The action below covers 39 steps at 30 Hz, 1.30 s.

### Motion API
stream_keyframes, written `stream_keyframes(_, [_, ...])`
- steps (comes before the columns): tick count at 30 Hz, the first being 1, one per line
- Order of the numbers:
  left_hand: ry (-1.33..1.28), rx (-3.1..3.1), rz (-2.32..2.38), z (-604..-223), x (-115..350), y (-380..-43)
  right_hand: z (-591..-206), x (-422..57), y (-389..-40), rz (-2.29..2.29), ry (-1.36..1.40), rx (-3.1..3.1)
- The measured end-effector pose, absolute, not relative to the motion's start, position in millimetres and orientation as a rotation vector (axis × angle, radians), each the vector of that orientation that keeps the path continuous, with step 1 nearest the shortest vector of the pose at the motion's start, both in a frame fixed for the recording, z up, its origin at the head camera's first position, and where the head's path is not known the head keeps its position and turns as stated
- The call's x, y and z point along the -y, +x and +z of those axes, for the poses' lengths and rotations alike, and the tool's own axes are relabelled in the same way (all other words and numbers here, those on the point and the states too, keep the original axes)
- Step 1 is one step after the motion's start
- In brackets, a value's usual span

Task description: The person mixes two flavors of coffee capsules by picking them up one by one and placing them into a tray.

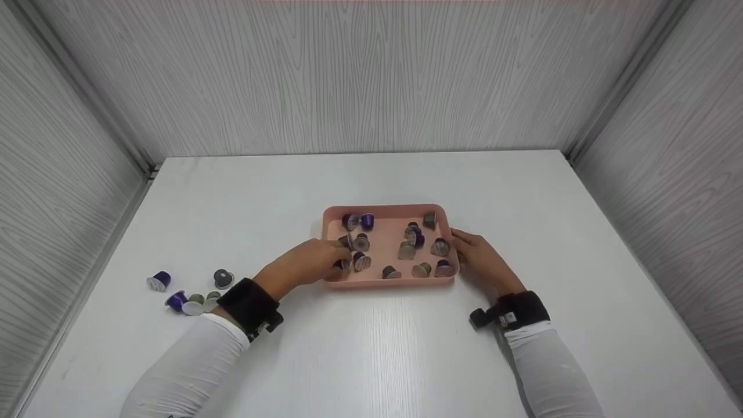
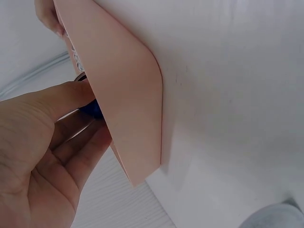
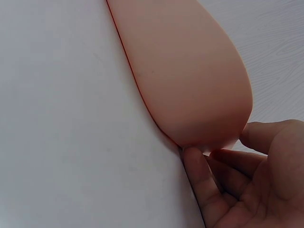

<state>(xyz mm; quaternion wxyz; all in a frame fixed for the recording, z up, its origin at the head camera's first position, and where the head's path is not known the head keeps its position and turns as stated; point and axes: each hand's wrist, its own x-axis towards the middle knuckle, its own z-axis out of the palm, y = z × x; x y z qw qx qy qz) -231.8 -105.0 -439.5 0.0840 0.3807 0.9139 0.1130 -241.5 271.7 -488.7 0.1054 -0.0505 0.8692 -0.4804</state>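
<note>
A shallow pink tray (image 1: pixel 386 234) sits mid-table with several coffee capsules inside, purple, green and grey, such as a purple capsule (image 1: pixel 367 221) near its back wall. My left hand (image 1: pixel 307 261) reaches over the tray's left end. Its thumb and fingers pinch a dark blue-purple capsule (image 2: pixel 93 110), partly hidden behind the tray wall in the left wrist view. At the tray's right end, my right hand (image 1: pixel 483 261) grips the wall. The right wrist view shows the thumb (image 3: pixel 261 135) at the rim and a finger (image 3: pixel 197 166) low against the base.
Left of the tray, beside my left forearm, lie several loose capsules, among them a purple capsule (image 1: pixel 159 281) and a grey capsule (image 1: pixel 223 278). The white table (image 1: pixel 377 360) is bordered by grey wood-grain panels (image 1: pixel 360 81) at the back and sides.
</note>
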Motion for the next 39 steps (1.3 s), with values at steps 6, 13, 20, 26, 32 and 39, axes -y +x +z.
stream_keyframes(6, [1.139, -2.722, 0.298, -440.7, 103.5, -229.8, -489.2, -272.6, -242.3, -1.441, -0.144, -2.536])
stream_keyframes(13, [1.220, -2.720, 0.248, -437.7, 105.1, -228.0, -490.8, -274.0, -242.6, -1.474, -0.167, -2.501])
stream_keyframes(20, [1.162, -2.761, 0.279, -435.4, 109.3, -224.6, -488.5, -272.8, -242.2, -1.478, -0.132, -2.483])
stream_keyframes(26, [1.257, -2.872, 0.293, -439.5, 118.4, -221.1, -487.7, -272.4, -241.8, -1.454, -0.127, -2.495])
stream_keyframes(32, [1.297, -2.958, 0.343, -444.4, 129.4, -216.9, -488.0, -272.2, -241.8, -1.438, -0.144, -2.516])
stream_keyframes(39, [1.224, -2.999, 0.259, -445.1, 146.5, -209.3, -486.6, -271.7, -240.7, -1.406, -0.120, -2.576])
